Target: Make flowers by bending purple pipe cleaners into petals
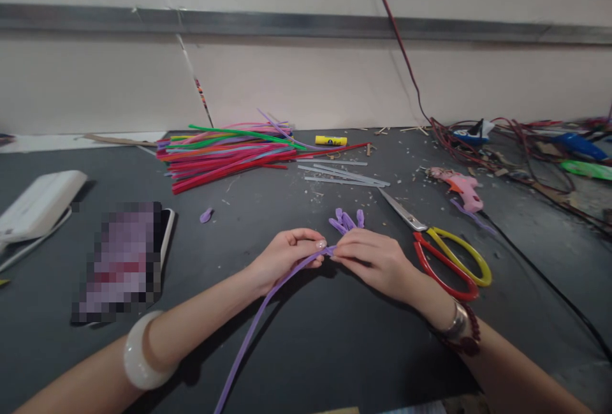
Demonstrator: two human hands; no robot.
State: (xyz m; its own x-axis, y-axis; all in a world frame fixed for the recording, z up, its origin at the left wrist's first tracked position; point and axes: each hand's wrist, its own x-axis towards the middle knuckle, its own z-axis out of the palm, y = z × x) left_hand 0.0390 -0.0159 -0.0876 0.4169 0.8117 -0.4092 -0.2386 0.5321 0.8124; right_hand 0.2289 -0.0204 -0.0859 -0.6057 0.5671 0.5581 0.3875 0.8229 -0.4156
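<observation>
Between my two hands runs a purple pipe cleaner, its long tail curving down toward the bottom edge of the view. My left hand pinches it between thumb and fingers. Close by, my right hand has its fingertips closed on the same strip near its end. Just beyond the right fingers lie several bent purple pipe cleaner loops; whether they join the held strip is hidden. A small purple loop rests apart on the dark table. Scissors with red and yellow handles lie beside my right hand.
A bundle of coloured pipe cleaners lies at the back, near a yellow glue stick and several clear glue sticks. A pink glue gun with a black cord sits right. Leftward are a pixelated phone and a white box-shaped device.
</observation>
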